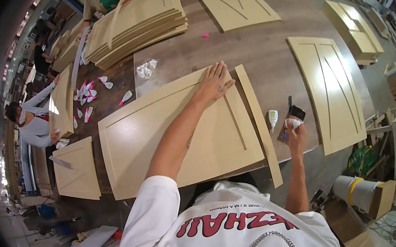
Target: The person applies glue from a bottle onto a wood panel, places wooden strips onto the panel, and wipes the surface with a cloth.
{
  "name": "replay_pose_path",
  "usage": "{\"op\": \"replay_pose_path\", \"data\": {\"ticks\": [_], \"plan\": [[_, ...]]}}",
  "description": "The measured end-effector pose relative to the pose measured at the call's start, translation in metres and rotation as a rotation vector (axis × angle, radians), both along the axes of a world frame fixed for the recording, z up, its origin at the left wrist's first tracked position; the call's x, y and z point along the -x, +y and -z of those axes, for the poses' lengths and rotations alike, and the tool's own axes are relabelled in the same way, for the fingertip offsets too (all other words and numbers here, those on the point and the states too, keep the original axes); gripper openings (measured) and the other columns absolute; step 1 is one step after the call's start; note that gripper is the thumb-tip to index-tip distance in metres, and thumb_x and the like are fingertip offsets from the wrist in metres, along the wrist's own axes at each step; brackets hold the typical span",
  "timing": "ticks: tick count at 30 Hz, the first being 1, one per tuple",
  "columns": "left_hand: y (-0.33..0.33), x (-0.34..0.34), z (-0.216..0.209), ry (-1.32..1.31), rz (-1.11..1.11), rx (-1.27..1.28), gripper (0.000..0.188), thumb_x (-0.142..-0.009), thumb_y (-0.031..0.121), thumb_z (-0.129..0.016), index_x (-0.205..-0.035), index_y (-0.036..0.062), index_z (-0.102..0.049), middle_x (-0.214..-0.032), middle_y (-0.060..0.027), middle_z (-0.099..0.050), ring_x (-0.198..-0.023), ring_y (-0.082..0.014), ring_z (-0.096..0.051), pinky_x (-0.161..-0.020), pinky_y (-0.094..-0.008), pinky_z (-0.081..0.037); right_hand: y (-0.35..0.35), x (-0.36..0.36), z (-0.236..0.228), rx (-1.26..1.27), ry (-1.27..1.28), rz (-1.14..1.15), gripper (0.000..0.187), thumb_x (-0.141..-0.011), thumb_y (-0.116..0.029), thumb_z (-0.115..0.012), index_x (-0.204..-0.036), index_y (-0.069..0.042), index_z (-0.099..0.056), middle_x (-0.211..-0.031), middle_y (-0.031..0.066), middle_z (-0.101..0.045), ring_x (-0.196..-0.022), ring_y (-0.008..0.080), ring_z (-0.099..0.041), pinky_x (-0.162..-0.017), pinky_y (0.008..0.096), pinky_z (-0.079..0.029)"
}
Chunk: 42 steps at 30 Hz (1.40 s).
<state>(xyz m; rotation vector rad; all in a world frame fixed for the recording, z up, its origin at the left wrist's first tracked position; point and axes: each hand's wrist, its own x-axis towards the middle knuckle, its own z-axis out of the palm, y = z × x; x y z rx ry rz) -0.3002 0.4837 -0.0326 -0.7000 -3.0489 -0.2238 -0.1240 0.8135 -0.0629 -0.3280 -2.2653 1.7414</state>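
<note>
My left hand (pixel 213 83) lies flat with fingers stretched on the upper right part of a cream cabinet door panel (pixel 175 136), which has a recessed groove along its border. On the right, the fingers of my right hand (pixel 296 134) close around a small white wad (pixel 294 123) that looks like crumpled tissue. It is held over a dark phone or case (pixel 296 112), partly hidden by the hand. A white glue bottle (pixel 273 119) lies just left of it. Between the panel and the bottle runs a long narrow cream strip (pixel 259 126).
Another grooved panel (pixel 319 95) lies at right, one more (pixel 235 3) at the far side. A panel stack (pixel 135 25) stands far left. Several pink-tipped bottles (pixel 86 93) and crumpled white paper (pixel 147 69) lie left. Co-workers handle panels at the left and far side.
</note>
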Motion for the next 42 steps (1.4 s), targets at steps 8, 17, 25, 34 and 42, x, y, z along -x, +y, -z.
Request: {"op": "replay_pose_path", "data": {"ticks": [8,17,25,34,42], "plan": [[-0.015,0.005,0.001,-0.052,-0.249,-0.158,0.076,-0.1,0.057,-0.027,-0.151,0.001,-0.024,-0.158,-0.0165,-0.023,-0.147,-0.0321,-0.019,-0.12,-0.0476,-0.013,-0.036,-0.016,-0.037,0.131,-0.088,0.015,0.025,-0.095,-0.023,-0.066,-0.105,0.0,-0.065,-0.076,-0.0022,-0.058,-0.068,0.0052,-0.051,-0.06,0.0212,-0.04],[-0.235,-0.095,0.047,0.076,-0.805,0.012,0.075,-0.097,0.049,-0.045,-0.147,-0.0047,-0.03,-0.156,-0.0214,-0.025,-0.147,-0.0342,-0.02,-0.118,-0.0509,-0.016,-0.061,0.017,-0.016,-0.186,-0.227,-0.129,0.026,-0.092,-0.025,-0.064,-0.096,0.002,-0.063,-0.074,0.007,-0.064,-0.065,0.014,-0.058,-0.059,0.0308,-0.045],[-0.36,-0.226,0.016,0.073,-1.046,-0.072,0.078,-0.098,0.053,-0.034,-0.151,-0.0022,-0.021,-0.159,-0.0208,-0.017,-0.148,-0.0344,-0.013,-0.116,-0.0567,-0.013,-0.072,0.13,0.039,-0.438,-0.165,-0.098,0.033,-0.084,-0.03,-0.067,-0.097,0.001,-0.067,-0.077,0.0167,-0.066,-0.068,0.0286,-0.063,-0.063,0.0401,-0.047],[-0.402,-0.316,0.035,0.356,-1.402,-0.023,0.065,-0.096,0.039,-0.047,-0.136,-0.012,-0.042,-0.139,-0.0299,-0.046,-0.129,-0.0414,-0.046,-0.108,-0.0535,-0.035,-0.072,0.202,0.095,-0.548,-0.283,-0.141,0.04,-0.079,-0.03,-0.068,-0.105,0.001,-0.066,-0.098,0.0262,-0.067,-0.094,0.0435,-0.064,-0.08,0.0499,-0.05],[-0.388,-0.311,0.018,0.166,-1.487,-0.355,0.063,-0.09,0.049,-0.058,-0.112,-0.0099,-0.056,-0.108,-0.0283,-0.06,-0.103,-0.0438,-0.057,-0.091,-0.0483,-0.044,-0.058,0.172,0.073,-0.618,-0.316,-0.073,0.054,-0.075,-0.029,-0.073,-0.119,0.001,-0.061,-0.115,0.0256,-0.063,-0.111,0.0412,-0.059,-0.091,0.0458,-0.048]]}}
